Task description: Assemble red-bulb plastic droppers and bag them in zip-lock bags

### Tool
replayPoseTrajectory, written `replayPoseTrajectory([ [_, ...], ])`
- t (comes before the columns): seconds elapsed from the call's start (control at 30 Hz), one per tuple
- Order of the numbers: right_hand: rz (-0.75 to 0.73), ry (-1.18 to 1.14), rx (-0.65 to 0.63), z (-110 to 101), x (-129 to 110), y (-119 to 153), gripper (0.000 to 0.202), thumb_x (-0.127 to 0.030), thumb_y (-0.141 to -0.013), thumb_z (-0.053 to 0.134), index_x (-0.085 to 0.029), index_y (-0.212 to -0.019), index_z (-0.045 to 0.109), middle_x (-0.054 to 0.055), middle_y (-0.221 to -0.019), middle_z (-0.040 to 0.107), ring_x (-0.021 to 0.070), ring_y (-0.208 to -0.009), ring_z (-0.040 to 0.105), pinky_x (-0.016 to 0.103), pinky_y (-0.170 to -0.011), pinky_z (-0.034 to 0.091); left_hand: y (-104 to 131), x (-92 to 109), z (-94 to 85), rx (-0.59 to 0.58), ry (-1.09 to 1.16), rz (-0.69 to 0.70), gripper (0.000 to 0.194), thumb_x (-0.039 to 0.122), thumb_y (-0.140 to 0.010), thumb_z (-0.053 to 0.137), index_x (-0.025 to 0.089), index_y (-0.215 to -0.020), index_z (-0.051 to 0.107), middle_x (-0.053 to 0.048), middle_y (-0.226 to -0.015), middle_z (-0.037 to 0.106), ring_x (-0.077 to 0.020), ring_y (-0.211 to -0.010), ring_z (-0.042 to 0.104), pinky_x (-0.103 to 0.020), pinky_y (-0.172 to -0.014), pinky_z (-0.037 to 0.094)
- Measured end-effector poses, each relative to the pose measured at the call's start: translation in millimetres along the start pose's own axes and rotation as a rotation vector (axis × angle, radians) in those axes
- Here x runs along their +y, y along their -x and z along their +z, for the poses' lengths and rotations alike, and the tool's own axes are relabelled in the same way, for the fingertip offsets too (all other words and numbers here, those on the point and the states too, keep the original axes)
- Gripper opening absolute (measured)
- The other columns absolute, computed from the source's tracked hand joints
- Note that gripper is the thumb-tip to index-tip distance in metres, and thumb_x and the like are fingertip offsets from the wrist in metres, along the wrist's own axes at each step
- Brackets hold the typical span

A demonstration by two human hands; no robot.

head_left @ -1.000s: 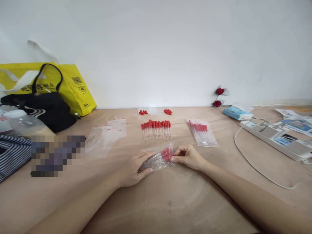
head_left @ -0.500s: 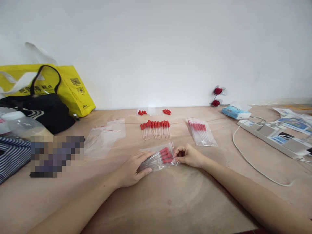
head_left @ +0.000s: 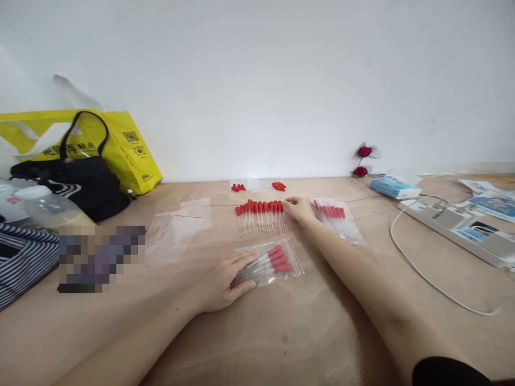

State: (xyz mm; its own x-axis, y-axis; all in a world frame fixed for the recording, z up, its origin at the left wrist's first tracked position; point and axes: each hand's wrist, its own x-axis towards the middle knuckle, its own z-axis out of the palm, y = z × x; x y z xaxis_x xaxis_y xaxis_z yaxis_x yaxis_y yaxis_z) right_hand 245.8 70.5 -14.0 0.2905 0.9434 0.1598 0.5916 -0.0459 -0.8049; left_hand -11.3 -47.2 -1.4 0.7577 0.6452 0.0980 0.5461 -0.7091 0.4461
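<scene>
My left hand grips the lower left end of a clear zip bag lying on the table. Inside this bag are several droppers with red rubber bulbs, bulbs towards the red-striped zip edge. Farther back, a row of droppers with red bulbs and pale stems lies side by side. My right hand reaches to the right end of that row, its fingers stretched out and apart beside the last bulbs, nothing seen in them. Just right of it rests another filled zip bag of red-bulbed droppers.
Flat unfilled zip bags lie at the left. Loose red bulbs sit on bags by the wall. A yellow bag, black cap and bottle stand left. Tissues, a power strip and its cable occupy the right.
My right hand has let go of the bag's zip edge and moved forward to the right end of the dropper row. My left hand stays on the bag. The view has shifted slightly.
</scene>
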Motion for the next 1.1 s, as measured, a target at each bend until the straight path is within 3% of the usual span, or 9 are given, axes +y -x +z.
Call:
replayPoseTrajectory([
  [0.1, 0.05, -0.014, 0.006, 9, 0, -13, 0.037, -0.034, -0.071, 0.053, -0.011, -0.099, 0.06, 0.009, -0.086, 0.064, 0.0145, -0.072, 0.059, 0.023, -0.063, 0.043, 1, 0, 0.2, -0.004, 0.004, 0.006, 0.045, 0.036, -0.083, 0.044, 0.021, -0.125, 0.037, -0.008, -0.127, 0.046, -0.0213, -0.117, 0.04, -0.04, -0.098, 0.033],
  [0.2, 0.058, -0.057, -0.023, 15, 2, -21, 0.028, -0.032, -0.069, 0.056, -0.013, -0.089, 0.064, 0.007, -0.081, 0.065, 0.0149, -0.073, 0.058, 0.023, -0.065, 0.042, 1, 2, -0.8, 0.006, 0.023, 0.018, 0.044, 0.034, -0.083, 0.045, 0.022, -0.124, 0.038, -0.007, -0.125, 0.047, -0.0213, -0.116, 0.041, -0.04, -0.097, 0.034],
  [0.37, 0.088, -0.186, -0.051, 17, 3, -24, 0.011, -0.027, -0.065, 0.062, -0.016, -0.065, 0.061, -0.001, -0.057, 0.059, 0.0105, -0.054, 0.052, 0.02, -0.053, 0.039, 1, 3, -1.4, 0.005, 0.022, 0.004, 0.044, 0.034, -0.082, 0.046, 0.022, -0.124, 0.038, -0.007, -0.125, 0.048, -0.0219, -0.116, 0.041, -0.041, -0.096, 0.034],
  [0.53, 0.145, -0.407, -0.024, 1, 3, -16, 0.019, -0.033, -0.071, 0.058, -0.017, -0.063, 0.051, -0.004, -0.044, 0.048, 0.0062, -0.037, 0.04, 0.018, -0.038, 0.032, 1, 1, -0.7, -0.022, -0.008, -0.015, 0.046, 0.035, -0.083, 0.045, 0.02, -0.125, 0.036, -0.008, -0.128, 0.045, -0.0213, -0.118, 0.039, -0.041, -0.098, 0.033],
  [0.8, 0.095, -0.701, 0.053, -45, 20, 37, 0.028, -0.046, -0.071, 0.057, -0.02, -0.07, 0.045, -0.004, -0.06, 0.054, 0.0057, -0.044, 0.049, 0.017, -0.041, 0.04, -1, 1, -1.3, -0.012, -0.012, -0.005, 0.045, 0.035, -0.082, 0.044, 0.019, -0.124, 0.038, -0.008, -0.127, 0.046, -0.0216, -0.117, 0.041, -0.04, -0.097, 0.034],
  [0.97, 0.102, -0.813, 0.102, -53, 33, 78, 0.037, -0.05, -0.063, 0.063, -0.02, -0.077, 0.047, -0.005, -0.059, 0.054, 0.0058, -0.042, 0.049, 0.017, -0.038, 0.04, 0, 0, -0.5, -0.02, -0.032, -0.006, 0.046, 0.037, -0.083, 0.044, 0.019, -0.125, 0.037, -0.009, -0.127, 0.046, -0.0221, -0.118, 0.04, -0.041, -0.097, 0.034],
  [1.1, 0.119, -0.853, 0.096, -52, 33, 96, 0.039, -0.052, -0.062, 0.063, -0.019, -0.075, 0.046, -0.005, -0.06, 0.054, 0.0055, -0.044, 0.05, 0.018, -0.04, 0.042, 0, -3, 0.8, -0.016, -0.028, 0.0, 0.047, 0.038, -0.083, 0.043, 0.02, -0.126, 0.036, -0.008, -0.127, 0.045, -0.022, -0.117, 0.04, -0.041, -0.098, 0.033],
])
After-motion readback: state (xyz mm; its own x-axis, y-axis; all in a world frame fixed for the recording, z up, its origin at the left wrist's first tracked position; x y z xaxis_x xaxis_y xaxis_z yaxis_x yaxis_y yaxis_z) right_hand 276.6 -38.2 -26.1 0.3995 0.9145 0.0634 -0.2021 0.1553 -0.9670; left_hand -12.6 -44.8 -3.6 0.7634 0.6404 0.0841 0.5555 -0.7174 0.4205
